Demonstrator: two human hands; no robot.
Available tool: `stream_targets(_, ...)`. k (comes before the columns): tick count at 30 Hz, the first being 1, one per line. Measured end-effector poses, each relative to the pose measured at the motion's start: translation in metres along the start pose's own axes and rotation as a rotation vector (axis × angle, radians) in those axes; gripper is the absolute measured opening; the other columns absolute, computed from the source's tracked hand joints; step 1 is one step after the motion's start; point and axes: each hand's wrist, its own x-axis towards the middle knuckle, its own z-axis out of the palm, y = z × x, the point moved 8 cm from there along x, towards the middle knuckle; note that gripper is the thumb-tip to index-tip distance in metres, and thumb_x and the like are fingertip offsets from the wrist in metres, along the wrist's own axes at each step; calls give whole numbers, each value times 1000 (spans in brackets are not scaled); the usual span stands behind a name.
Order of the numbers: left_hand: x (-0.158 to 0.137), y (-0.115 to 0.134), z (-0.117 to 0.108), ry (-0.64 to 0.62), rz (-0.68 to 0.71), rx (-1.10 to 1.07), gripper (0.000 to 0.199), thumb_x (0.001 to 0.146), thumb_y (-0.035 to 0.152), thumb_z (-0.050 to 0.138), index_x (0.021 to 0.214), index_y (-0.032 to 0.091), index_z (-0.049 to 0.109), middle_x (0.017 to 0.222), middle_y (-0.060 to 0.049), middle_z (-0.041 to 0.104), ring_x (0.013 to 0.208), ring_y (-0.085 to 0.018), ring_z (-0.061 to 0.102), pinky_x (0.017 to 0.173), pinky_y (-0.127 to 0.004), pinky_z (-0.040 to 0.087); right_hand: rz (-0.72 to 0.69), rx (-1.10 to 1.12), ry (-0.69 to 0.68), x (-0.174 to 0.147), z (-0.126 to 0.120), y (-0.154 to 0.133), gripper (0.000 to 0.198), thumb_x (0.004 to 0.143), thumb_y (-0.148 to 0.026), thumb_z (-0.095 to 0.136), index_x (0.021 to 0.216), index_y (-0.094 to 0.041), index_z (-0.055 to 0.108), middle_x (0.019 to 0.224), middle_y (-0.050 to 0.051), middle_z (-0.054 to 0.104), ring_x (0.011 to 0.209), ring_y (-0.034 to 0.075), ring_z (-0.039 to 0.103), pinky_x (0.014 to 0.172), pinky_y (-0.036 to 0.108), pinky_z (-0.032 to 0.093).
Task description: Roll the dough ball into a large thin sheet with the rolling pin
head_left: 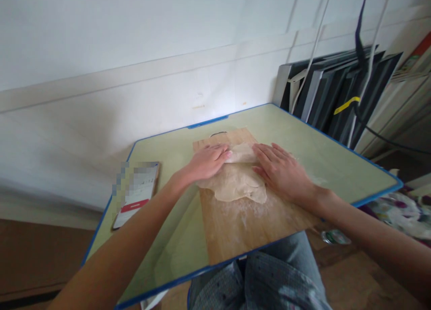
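A wooden board lies on a pale green, blue-edged table. To the left of the board, well apart from it, a phone rests on the table, partly pixelated, with the left forearm passing close by. Beyond the board rises a white wall; beyond it to the right, dark panels lean upright, with cords and a yellow strip in front of them. Below the board's near edge are the person's clothed legs.

There is one board, one phone and one piece of dough; the panels overlap too much to count. Two hands are on the dough, and they hide the ends of its rolled part.

The dough sits on the far half of the board, its far edge a thick roll and its near part a flat, uneven sheet, with flour scattered nearer on the board. The left hand covers the roll's left end and the right hand its right end. Both hands' fingers are extended, laid over the dough rather than closed around it. Whether anything is inside the roll, I cannot tell.
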Motion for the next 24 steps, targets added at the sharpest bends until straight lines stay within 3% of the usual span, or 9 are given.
stream_targets(6, 19, 0, 4, 33, -45, 163, 54, 97, 38, 14, 136, 11, 40, 141, -8, 42, 133, -17, 34, 110, -31, 25, 9, -58, -80, 10, 14, 13, 48, 93, -34, 34, 125, -2, 49, 132, 19, 51, 119, 25, 50, 99, 39, 40)
stream_targets(14, 50, -15, 5, 20, -118, 182, 54, 96, 43, 12, 135, 18, 41, 140, -5, 44, 133, -19, 33, 110, -37, 25, 115, -35, -293, 36, 30, 38, 54, 94, -46, 21, 126, -14, 51, 128, 14, 56, 106, 27, 60, 79, 40, 53)
stream_targets(19, 66, -19, 0, 41, -105, 164, 55, 96, 47, 11, 131, 19, 43, 137, -7, 47, 128, -21, 40, 106, -38, 30, 139, 23, -348, 45, 43, 53, 58, 94, -48, 17, 132, -15, 46, 132, 13, 52, 120, 26, 50, 94, 43, 44)
stream_targets(24, 84, -26, -8, 108, -130, 130, 49, 96, 43, 14, 116, 18, 51, 117, -9, 60, 106, -22, 57, 93, -35, 41, 129, 167, -370, 53, 64, 73, 62, 93, -52, 9, 136, -22, 43, 140, 6, 45, 129, 22, 39, 106, 43, 31)
